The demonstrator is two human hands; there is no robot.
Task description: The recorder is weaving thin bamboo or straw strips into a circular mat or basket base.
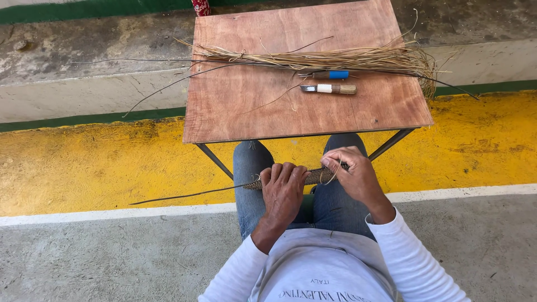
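Head view: over the lap, below the table (224,120), the left hand (283,187) is closed over a woven strip (319,175), while the right hand (353,170) pinches a thin strand (334,176) at its end. Pulled too hard, that strand could snap or loosen the weave. Fingers hide the join.

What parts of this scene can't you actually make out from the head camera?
- Middle of the narrow woven fibre strip: covered by the left hand and right hand.
- Red patterned object behind the square wooden table: cut off by the top edge.
- Blue-handled tool: its working end lies under the bundle of dry straw-coloured fibres.
- Person's lower legs and feet: hidden beneath the table.
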